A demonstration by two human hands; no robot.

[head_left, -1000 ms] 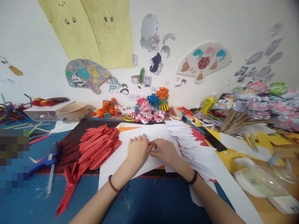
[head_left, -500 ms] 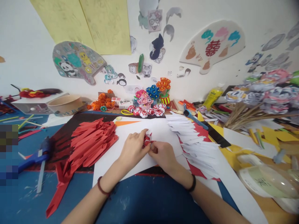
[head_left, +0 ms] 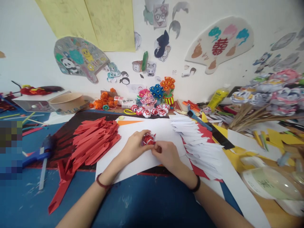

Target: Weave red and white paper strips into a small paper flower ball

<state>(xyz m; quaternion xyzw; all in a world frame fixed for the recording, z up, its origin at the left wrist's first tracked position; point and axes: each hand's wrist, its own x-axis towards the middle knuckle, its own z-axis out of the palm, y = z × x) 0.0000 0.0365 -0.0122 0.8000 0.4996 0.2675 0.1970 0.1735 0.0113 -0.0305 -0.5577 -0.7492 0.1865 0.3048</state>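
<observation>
The left hand (head_left: 134,147) grasps a red-and-white paper flower (head_left: 148,139) above the white sheet (head_left: 111,163) midway along the tabletop (head_left: 133,199), while the right hand (head_left: 167,155) bunches at its right side, whether gripping paper I cannot tell. It looks largely formed; similar flowers (head_left: 146,113) sit seemingly complete toward the tabletop's far edge, and folded red strips (head_left: 95,142) and white strips (head_left: 201,152) remain piled.

- Paper flower (head_left: 149,139): red and white.
- Left paper strips (head_left: 95,142): red.
- Right paper strips (head_left: 201,152): white.
- Far pot (head_left: 169,100): red-and-yellow stripes.
- Left glue gun (head_left: 48,147): blue.
</observation>
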